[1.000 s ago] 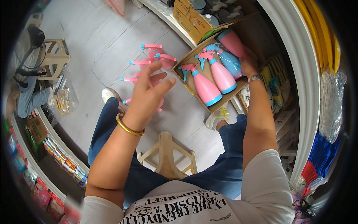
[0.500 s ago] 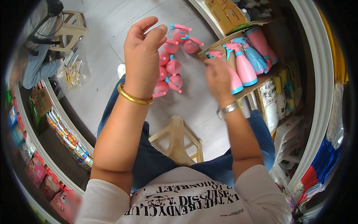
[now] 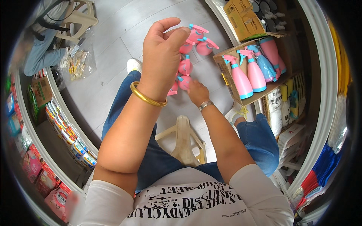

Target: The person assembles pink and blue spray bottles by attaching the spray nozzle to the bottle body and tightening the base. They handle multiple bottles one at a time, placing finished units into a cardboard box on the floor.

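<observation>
Several pink spray bottles with pink-and-blue trigger heads stand on the floor ahead of me. My right hand (image 3: 198, 92) is at the nearest bottles, its fingers curled over the trigger head of one spray bottle (image 3: 183, 82). Raised above the group, my left hand (image 3: 163, 51) has its thumb and forefinger apart, with nothing seen between them; its other fingers are partly hidden. It covers some of the bottles. To the right, a cardboard box (image 3: 234, 88) holds upright pink spray bottles (image 3: 241, 81) and a blue one (image 3: 264, 66).
A plastic stool (image 3: 183, 139) is between my legs. Shelves with packaged goods (image 3: 69, 132) curve along the left, and another cardboard box (image 3: 245, 19) is at the far right. At the far left a person's leg (image 3: 45, 62) shows near a clear bag (image 3: 79, 66).
My right hand has moved left and down from the box to the floor bottles. A bottle it was by now stands plainly in the box. The view has shifted slightly.
</observation>
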A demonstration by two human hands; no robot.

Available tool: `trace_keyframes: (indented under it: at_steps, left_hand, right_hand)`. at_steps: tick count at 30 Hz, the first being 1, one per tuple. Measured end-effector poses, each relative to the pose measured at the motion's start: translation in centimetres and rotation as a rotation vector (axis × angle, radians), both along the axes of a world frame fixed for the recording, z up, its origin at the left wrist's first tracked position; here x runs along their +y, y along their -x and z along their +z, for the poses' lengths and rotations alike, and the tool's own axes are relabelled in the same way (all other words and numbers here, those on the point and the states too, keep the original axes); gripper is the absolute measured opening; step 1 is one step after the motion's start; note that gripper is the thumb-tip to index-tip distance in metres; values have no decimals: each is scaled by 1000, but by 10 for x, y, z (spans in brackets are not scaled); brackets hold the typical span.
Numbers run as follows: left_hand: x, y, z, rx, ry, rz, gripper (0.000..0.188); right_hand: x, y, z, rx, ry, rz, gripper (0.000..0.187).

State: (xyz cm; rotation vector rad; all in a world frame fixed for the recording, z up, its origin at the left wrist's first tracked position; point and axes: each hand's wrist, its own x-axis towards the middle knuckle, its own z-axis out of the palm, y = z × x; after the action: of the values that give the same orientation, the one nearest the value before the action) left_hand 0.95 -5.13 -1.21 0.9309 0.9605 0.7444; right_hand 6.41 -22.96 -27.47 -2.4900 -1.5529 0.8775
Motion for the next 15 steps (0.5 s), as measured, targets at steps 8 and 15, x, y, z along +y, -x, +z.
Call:
trace_keyframes:
  at_steps: [8, 15]
  left_hand:
    - [2, 2, 0, 32, 0, -140, 28]
    - [5, 6, -1, 91, -64, -633, 16]
  right_hand:
    - [-17, -15, 63, 143, -44, -165, 16]
    - [-39, -45, 219, 373, -355, -292, 16]
